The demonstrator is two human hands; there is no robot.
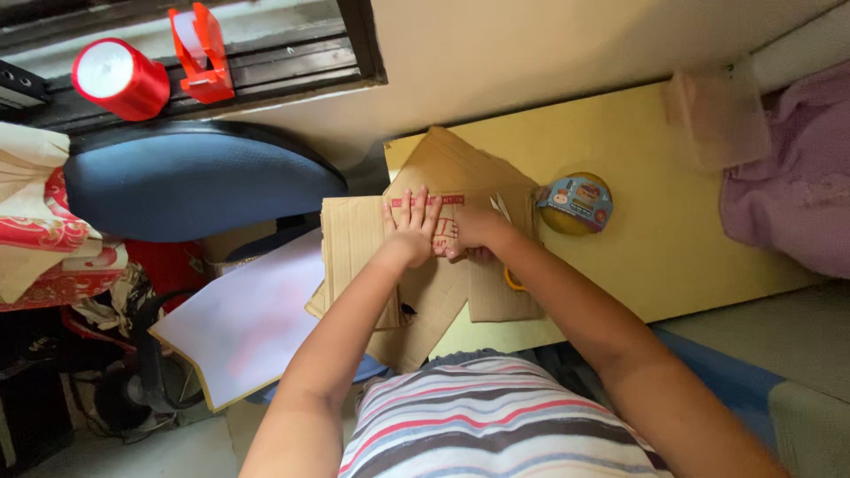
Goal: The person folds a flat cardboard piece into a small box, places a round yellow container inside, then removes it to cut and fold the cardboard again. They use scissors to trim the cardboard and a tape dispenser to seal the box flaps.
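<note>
Both hands, left hand and right hand, flat on cardboard

We see flattened brown corrugated cardboard sheets, matt and rough, on a smooth pale-yellow laminated tabletop. Round yellow tape roll has a glossy printed paper label. Red plastic tape dispenser looks glossy; crumpled pink cloth soft, matt.

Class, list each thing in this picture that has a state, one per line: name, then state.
left hand: flat, fingers spread, pressing on cardboard
right hand: curled, resting on cardboard
cardboard: flattened, overhanging the table edge
yellow round tub: lid on
clear container: upright
</note>
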